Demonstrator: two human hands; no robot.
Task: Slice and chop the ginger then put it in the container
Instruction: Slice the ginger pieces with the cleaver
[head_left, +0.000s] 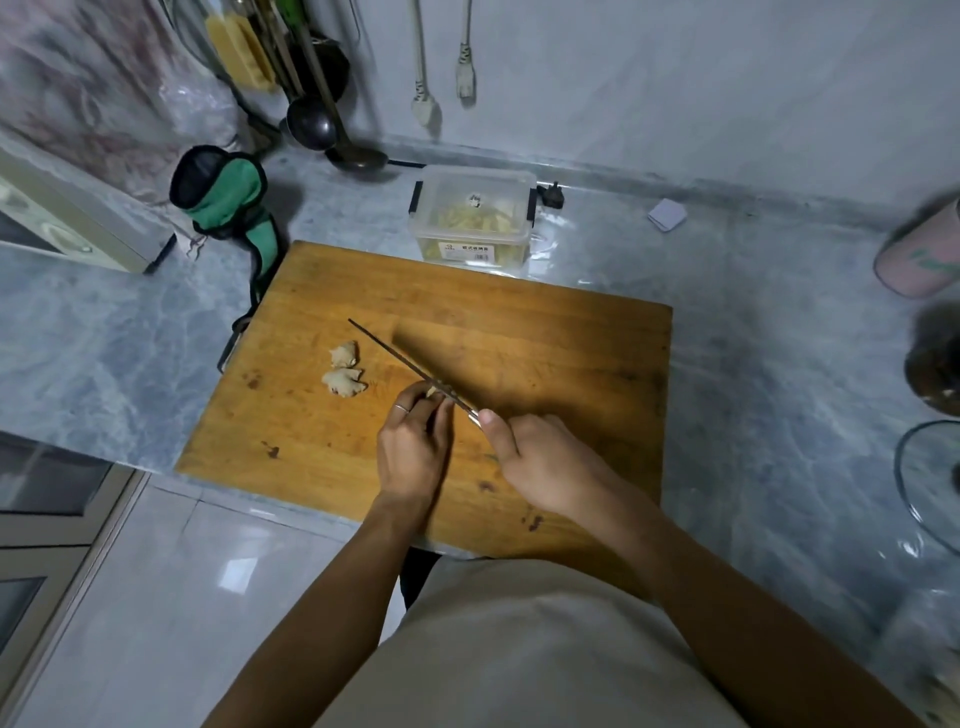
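Note:
Two pale ginger pieces lie on the wooden cutting board, left of the knife. My right hand grips the knife, its blade seen edge-on and pointing up-left. My left hand, a ring on one finger, pinches a small ginger piece against the blade; most of that piece is hidden by the fingers. Beyond the board stands a clear plastic container with cut ginger strips inside.
A green and black pouch sits at the board's far left corner. Ladles hang at the back wall. A pink cup and a glass lid are at the right. The counter edge drops off at the near left.

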